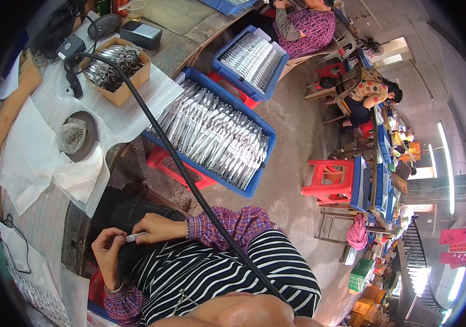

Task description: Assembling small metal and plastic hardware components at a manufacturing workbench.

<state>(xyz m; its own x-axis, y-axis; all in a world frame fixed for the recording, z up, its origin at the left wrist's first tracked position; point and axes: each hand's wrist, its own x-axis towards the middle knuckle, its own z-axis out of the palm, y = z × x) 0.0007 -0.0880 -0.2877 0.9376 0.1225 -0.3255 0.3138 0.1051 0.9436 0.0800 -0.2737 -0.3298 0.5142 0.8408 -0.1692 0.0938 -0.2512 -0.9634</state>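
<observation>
My left hand (pixel 107 252) pinches one end of a small silver-white flat piece (pixel 135 236) between thumb and fingertips. Its other end is held by the fingers of my right hand (pixel 159 228), which cover part of it. I cannot make out its exact kind. Both hands are close together in front of my striped top, beside the edge of the workbench (pixel 75 231). Nearest on the bench is a dark round dish (pixel 87 131) holding a clear plastic bag of tiny parts (pixel 72 136).
Blue crates (pixel 211 136) (pixel 252 62) of slim metal pieces stand on red stools (pixel 181 170). A carton (pixel 124 95) of similar pieces sits on the bench. A black cable (pixel 175 155) crosses the view. Two people (pixel 309 30) (pixel 372 92) sit farther off.
</observation>
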